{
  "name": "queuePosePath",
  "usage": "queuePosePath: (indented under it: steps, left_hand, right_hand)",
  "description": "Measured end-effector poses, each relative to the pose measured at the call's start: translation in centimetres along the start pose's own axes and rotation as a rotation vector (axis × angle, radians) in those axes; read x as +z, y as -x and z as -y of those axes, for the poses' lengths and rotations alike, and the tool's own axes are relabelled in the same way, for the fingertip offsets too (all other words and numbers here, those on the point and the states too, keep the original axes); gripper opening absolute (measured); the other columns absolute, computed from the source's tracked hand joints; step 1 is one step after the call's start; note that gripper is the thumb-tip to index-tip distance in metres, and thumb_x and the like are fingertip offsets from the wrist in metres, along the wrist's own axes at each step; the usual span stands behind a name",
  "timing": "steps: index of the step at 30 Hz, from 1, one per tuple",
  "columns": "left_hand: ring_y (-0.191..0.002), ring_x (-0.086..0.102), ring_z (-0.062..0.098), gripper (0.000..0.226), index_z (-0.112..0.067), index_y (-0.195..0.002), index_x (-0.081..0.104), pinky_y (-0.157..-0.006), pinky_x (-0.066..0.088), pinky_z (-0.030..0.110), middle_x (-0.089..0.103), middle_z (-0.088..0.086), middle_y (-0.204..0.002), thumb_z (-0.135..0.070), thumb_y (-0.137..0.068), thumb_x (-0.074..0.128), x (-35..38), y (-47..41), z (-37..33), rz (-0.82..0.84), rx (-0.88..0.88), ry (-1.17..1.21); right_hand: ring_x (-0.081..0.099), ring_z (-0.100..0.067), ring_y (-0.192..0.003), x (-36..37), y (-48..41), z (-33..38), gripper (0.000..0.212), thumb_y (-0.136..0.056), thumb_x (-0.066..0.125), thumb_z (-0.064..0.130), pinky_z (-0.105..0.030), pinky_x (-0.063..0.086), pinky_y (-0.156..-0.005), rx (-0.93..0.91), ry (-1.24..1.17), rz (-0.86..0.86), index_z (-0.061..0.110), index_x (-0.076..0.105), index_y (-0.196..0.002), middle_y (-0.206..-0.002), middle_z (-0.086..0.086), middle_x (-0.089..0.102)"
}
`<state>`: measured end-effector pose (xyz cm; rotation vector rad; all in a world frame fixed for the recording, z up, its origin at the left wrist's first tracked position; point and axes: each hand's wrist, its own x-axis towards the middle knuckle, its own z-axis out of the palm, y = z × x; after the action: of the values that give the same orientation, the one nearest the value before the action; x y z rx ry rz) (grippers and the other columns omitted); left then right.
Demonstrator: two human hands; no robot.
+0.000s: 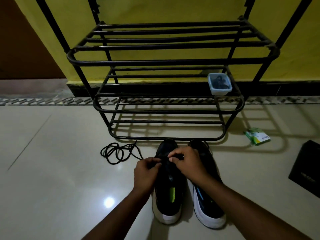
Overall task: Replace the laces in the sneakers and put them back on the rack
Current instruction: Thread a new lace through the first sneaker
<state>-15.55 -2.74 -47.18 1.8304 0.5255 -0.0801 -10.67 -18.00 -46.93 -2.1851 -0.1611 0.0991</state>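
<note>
step: lacing sneaker (167, 196) just before rack (166, 138) | left hand (147, 168), right hand (185, 161): fingers pinched narrow on lace (117, 153) | advice: likely thread eyelet by eyelet, ends even, no twists

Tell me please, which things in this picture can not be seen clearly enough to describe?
Head view only.
Eyelets of the left sneaker: covered by the left hand and right hand.
End of the black lace: goes under the left hand.
Contents of the blue container: dark, too small.
Rest of the black object: cut by the right edge.
Print on the green packet: too small, blurred.
Top of the rack: cut by the upper edge.
</note>
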Motion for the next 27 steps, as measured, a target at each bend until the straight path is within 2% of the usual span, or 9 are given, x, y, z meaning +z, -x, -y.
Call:
queuePosePath:
  steps: [3,6,8,9,11,13,20,23,27]
  left_hand:
    - [-0.09,0.074,0.018,0.016,-0.016,-0.09,0.079,-0.082,0.06,0.032,0.078,0.002,-0.088,-0.004,-0.09,0.068,-0.2,-0.1,0.4,0.019,-0.076,0.168]
    - [-0.089,0.075,0.024,0.016,-0.011,-0.091,0.079,-0.074,0.058,0.03,0.078,0.01,-0.09,-0.001,-0.091,0.067,-0.4,-0.1,0.3,0.044,-0.123,0.269]
    - [-0.087,0.075,0.024,0.017,-0.011,-0.091,0.079,-0.07,0.057,0.028,0.078,0.012,-0.091,0.001,-0.091,0.066,-0.4,0.0,0.1,0.055,-0.138,0.305]
    - [-0.086,0.075,0.023,0.018,-0.011,-0.092,0.079,-0.07,0.057,0.027,0.078,0.011,-0.091,0.001,-0.091,0.066,-0.3,0.0,0.0,0.062,-0.145,0.32]
    - [-0.088,0.075,0.022,0.02,-0.011,-0.093,0.08,-0.073,0.059,0.028,0.078,0.009,-0.091,0.002,-0.091,0.065,-0.2,0.0,0.0,0.063,-0.153,0.33]
    - [-0.09,0.075,0.023,0.02,-0.01,-0.094,0.079,-0.081,0.061,0.033,0.078,0.009,-0.091,0.002,-0.091,0.064,-0.2,0.0,-0.1,0.063,-0.153,0.326]
    - [-0.088,0.075,0.024,0.019,-0.01,-0.093,0.079,-0.079,0.06,0.03,0.078,0.01,-0.089,0.002,-0.092,0.064,-0.4,0.2,-0.3,0.087,-0.142,0.347]
    - [-0.088,0.075,0.024,0.018,-0.009,-0.094,0.079,-0.077,0.059,0.029,0.078,0.01,-0.089,0.002,-0.092,0.065,-0.4,0.1,-0.2,0.101,-0.134,0.342]
    - [-0.087,0.075,0.024,0.019,-0.006,-0.096,0.077,-0.076,0.059,0.028,0.078,0.012,-0.089,0.004,-0.093,0.062,-0.5,0.0,-0.4,0.118,-0.132,0.338]
  right_hand:
    - [0.066,-0.007,-0.084,0.2,-0.3,0.4,0.013,-0.082,0.076,0.007,-0.018,0.047,-0.079,0.012,0.047,0.031,0.02,0.076,-0.08,-0.084,0.004,0.073]
    - [0.055,-0.01,-0.086,0.6,-0.5,0.7,0.018,-0.083,0.072,0.002,-0.005,0.033,-0.071,-0.01,0.161,0.032,0.019,0.072,-0.077,-0.084,0.005,0.061]
    - [0.05,-0.013,-0.093,0.9,-0.4,1.0,0.022,-0.083,0.071,0.001,-0.003,0.03,-0.071,0.017,0.22,0.033,0.022,0.07,-0.075,-0.085,0.009,0.051]
    - [0.049,-0.014,-0.097,1.2,-0.3,1.1,0.026,-0.084,0.07,0.001,-0.007,0.031,-0.073,0.028,0.239,0.031,0.025,0.069,-0.074,-0.085,0.011,0.048]
    - [0.046,-0.014,-0.105,1.6,-0.2,1.6,0.029,-0.085,0.07,0.006,-0.026,0.032,-0.081,0.058,0.289,0.024,0.031,0.066,-0.072,-0.087,0.013,0.047]
    - [0.043,-0.012,-0.11,2.0,0.0,2.2,0.027,-0.087,0.07,0.012,-0.033,0.027,-0.082,0.097,0.351,0.008,0.034,0.064,-0.073,-0.094,0.013,0.049]
    - [0.041,-0.013,-0.118,2.5,0.7,2.8,0.016,-0.088,0.061,0.021,-0.038,0.02,-0.085,0.068,0.539,-0.01,0.034,0.067,-0.095,-0.102,0.013,0.045]
    - [0.047,-0.015,-0.114,2.6,1.0,3.0,0.014,-0.088,0.061,0.02,-0.037,0.017,-0.079,0.081,0.507,-0.045,0.032,0.065,-0.091,-0.101,0.01,0.053]
    - [0.049,-0.013,-0.112,3.2,1.4,2.9,0.016,-0.085,0.059,0.018,-0.039,0.024,-0.085,0.127,0.463,-0.073,0.032,0.065,-0.088,-0.1,0.01,0.058]
